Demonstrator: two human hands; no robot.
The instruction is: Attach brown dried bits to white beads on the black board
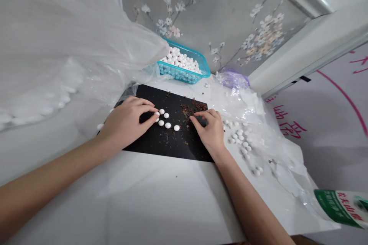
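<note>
A black mat [169, 145] lies on the white table [161, 195]. Several small white round pieces [167, 120] sit in a cluster near its middle. My left hand [126, 121] rests flat on the mat's left part, fingers spread, fingertips touching the nearest white pieces. My right hand [209, 130] rests on the mat's right edge, fingers curled and pinched at a heap of dark brown crumbs [191, 108]. Whether anything is between those fingers I cannot make out.
A teal basket [198, 72] full of white pieces stands at the back by the flowered wall. A big clear plastic bag [66, 53] fills the left. Clear plastic [258, 138] with scattered white pieces lies right of the mat. A green-labelled bottle [339, 206] lies at the right edge.
</note>
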